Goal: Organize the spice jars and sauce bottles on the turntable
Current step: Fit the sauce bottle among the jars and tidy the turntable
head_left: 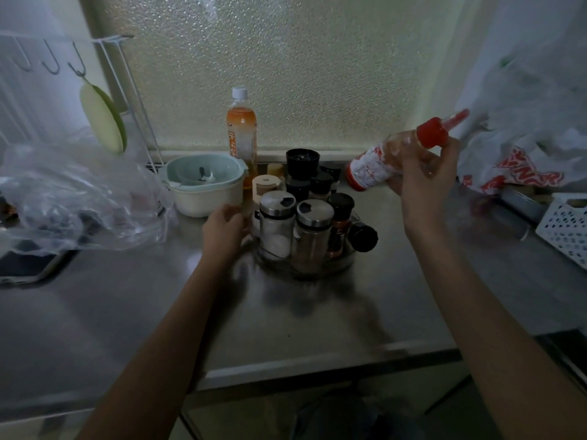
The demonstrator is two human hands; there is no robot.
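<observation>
A clear round turntable sits mid-counter, crowded with several spice jars: two glass shakers with steel lids, a beige-capped jar and black-lidded jars. One black-lidded jar leans outward over the right rim. My left hand rests against the turntable's left edge, fingers curled at the rim. My right hand holds a red-capped sauce bottle tilted in the air, to the right of and above the turntable.
A tall orange drink bottle stands behind the turntable beside a pale green bowl set. Clear plastic bags lie left, a red-printed bag and white basket right. The counter's front edge runs near me.
</observation>
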